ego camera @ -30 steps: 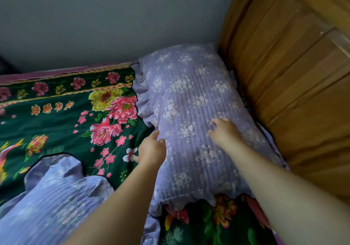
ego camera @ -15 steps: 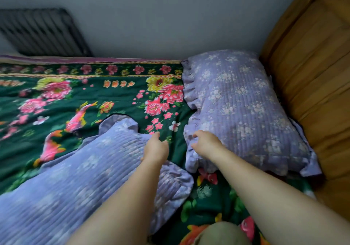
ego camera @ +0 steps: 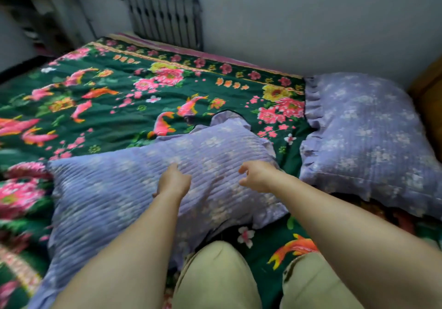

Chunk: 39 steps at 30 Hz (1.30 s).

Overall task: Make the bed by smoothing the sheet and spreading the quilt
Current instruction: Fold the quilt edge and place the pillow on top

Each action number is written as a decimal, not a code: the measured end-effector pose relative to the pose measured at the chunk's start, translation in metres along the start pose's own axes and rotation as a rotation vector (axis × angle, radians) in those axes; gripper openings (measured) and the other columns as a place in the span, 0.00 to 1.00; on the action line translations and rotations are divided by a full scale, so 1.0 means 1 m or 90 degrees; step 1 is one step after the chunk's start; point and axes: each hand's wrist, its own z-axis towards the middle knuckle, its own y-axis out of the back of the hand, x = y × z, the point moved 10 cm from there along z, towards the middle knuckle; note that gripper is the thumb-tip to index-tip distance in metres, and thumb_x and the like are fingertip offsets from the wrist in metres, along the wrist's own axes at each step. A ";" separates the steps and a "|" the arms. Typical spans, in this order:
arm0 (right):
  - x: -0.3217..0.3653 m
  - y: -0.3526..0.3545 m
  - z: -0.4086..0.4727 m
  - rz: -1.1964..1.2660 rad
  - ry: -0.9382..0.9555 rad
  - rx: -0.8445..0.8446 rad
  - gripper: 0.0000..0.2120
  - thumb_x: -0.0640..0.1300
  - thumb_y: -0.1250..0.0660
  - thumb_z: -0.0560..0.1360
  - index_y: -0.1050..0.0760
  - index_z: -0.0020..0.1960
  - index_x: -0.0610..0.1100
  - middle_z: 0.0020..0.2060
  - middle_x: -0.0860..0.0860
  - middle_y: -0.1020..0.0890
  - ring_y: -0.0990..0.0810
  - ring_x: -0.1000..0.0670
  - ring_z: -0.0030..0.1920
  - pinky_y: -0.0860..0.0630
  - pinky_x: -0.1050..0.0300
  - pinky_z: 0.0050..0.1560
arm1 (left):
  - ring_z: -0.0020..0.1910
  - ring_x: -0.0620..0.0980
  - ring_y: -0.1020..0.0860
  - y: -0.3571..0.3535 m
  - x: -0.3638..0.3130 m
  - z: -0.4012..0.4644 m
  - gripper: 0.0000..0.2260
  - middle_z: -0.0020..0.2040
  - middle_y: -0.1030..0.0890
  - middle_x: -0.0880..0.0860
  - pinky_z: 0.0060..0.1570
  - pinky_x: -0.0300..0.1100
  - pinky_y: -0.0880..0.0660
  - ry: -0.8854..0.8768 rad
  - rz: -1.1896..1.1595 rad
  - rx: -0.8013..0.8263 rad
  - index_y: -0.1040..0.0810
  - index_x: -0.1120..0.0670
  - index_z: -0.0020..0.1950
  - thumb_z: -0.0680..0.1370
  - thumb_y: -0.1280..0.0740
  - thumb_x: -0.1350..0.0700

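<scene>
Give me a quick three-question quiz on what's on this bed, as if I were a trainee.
1. How many purple pillows lie on the green floral sheet?
2. True or false: the right hand grips the far pillow by the headboard.
3. Which hand rests on the near pillow: A left hand, B neither?

Key: 1. Two. 2. False; it hovers, fingers loosely curled, over the near pillow. 3. A.
</scene>
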 end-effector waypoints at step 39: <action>-0.031 0.162 0.182 0.333 0.048 -0.182 0.09 0.38 0.36 0.72 0.25 0.52 0.46 0.48 0.46 0.18 0.23 0.41 0.52 0.34 0.54 0.44 | 0.54 0.66 0.25 0.055 -0.158 0.123 0.15 0.53 0.23 0.68 0.53 0.54 0.30 -0.102 0.097 -0.260 0.21 0.64 0.54 0.71 0.41 0.66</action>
